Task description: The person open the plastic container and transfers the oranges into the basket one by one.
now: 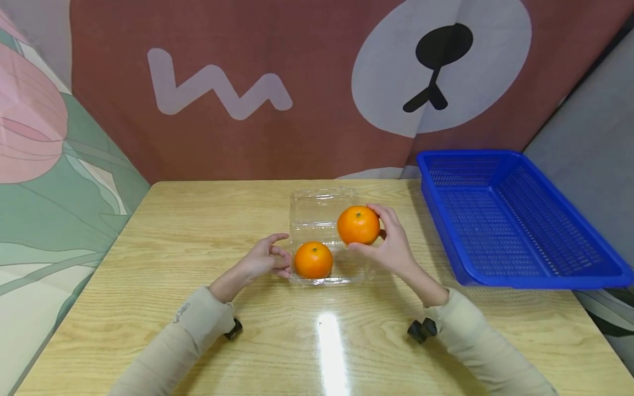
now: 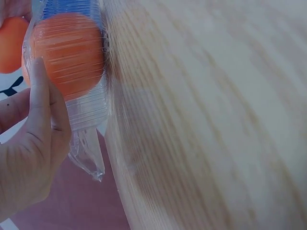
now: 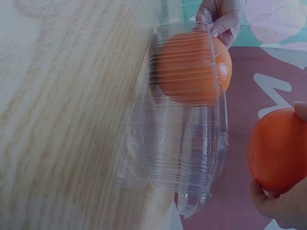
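Observation:
My right hand (image 1: 396,247) grips an orange (image 1: 359,225) by its side, held above the right part of a clear plastic clamshell box (image 1: 324,232). The box lies open on the table with its lid folded back to the far side. A second orange (image 1: 313,260) sits inside, in the left part. At the box's left edge, my left hand (image 1: 264,257) holds the rim; its thumb lies along the outer wall in the left wrist view. Seen from the right wrist, the left fingertips (image 3: 223,26) are right at the rim beside the orange in the box.
A blue plastic basket (image 1: 448,242) with mesh sides stands at the table's right. The wooden table (image 1: 198,214) meets a brown printed cloth (image 1: 247,148) at the back. Black wrist cameras (image 1: 422,330) stick out below the sleeves.

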Action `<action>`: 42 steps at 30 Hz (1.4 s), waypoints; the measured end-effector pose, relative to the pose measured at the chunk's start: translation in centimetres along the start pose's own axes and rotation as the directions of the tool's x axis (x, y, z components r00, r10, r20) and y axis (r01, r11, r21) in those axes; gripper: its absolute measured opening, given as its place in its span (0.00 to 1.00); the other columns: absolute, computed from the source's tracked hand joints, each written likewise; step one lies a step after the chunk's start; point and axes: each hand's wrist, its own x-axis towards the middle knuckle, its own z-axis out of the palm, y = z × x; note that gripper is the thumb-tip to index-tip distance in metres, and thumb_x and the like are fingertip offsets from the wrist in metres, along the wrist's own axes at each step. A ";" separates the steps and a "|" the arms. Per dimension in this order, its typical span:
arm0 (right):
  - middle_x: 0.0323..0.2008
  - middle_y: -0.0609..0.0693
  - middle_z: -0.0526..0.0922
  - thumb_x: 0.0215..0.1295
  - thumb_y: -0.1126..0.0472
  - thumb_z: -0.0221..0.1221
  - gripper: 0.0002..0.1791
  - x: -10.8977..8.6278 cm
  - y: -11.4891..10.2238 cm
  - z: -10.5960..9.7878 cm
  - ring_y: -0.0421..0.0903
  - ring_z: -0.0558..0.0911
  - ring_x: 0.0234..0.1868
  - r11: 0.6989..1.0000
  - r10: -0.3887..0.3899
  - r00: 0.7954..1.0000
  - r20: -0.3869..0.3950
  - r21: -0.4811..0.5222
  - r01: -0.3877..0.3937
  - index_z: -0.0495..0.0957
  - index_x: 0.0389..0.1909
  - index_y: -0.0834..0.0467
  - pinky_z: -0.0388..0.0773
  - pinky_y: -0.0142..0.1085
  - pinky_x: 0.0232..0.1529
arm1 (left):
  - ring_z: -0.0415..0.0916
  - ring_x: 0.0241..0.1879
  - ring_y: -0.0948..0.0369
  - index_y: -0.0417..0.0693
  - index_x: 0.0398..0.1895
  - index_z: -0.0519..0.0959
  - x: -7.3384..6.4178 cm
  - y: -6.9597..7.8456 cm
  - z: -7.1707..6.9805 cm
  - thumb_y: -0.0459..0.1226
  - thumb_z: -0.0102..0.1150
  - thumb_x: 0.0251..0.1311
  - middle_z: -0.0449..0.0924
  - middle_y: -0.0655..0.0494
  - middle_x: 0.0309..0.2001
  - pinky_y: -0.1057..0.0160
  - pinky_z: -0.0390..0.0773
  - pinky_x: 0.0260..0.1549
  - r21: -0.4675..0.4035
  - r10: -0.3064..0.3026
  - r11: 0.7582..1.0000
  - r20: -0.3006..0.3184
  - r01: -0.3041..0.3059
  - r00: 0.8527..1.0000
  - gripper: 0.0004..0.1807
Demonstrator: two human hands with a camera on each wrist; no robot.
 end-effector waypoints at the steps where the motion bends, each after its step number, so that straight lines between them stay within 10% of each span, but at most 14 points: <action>1: 0.57 0.59 0.64 0.40 0.64 0.73 0.44 0.0 -0.1 0.0 0.53 0.67 0.54 1.000 0.004 1.000 -0.001 0.006 -0.004 0.64 0.61 0.63 0.76 0.44 0.42 | 0.77 0.25 0.59 0.33 0.69 0.43 0.0 0.0 0.0 0.18 0.46 0.58 0.72 0.39 0.37 0.61 0.84 0.30 -0.001 -0.001 1.000 -0.001 0.001 1.000 0.37; 29: 0.53 0.57 0.67 0.41 0.66 0.72 0.41 1.5 -2.7 -2.9 0.48 0.67 0.51 0.998 -0.047 0.997 -0.069 0.026 0.049 0.65 0.59 0.64 0.78 0.37 0.42 | 0.76 0.25 0.59 0.33 0.69 0.44 -0.1 0.0 0.1 0.18 0.46 0.58 0.72 0.41 0.37 0.61 0.84 0.30 0.000 0.002 1.000 0.002 -0.002 1.000 0.37; 42: 0.55 0.57 0.66 0.45 0.66 0.70 0.39 2.1 -4.0 -4.5 0.49 0.66 0.52 0.998 -0.047 0.994 -0.101 0.024 0.050 0.65 0.60 0.63 0.76 0.50 0.49 | 0.77 0.25 0.59 0.34 0.69 0.44 0.0 0.1 -0.1 0.18 0.47 0.58 0.72 0.40 0.38 0.61 0.84 0.30 0.012 -0.009 1.000 -0.004 0.009 1.000 0.37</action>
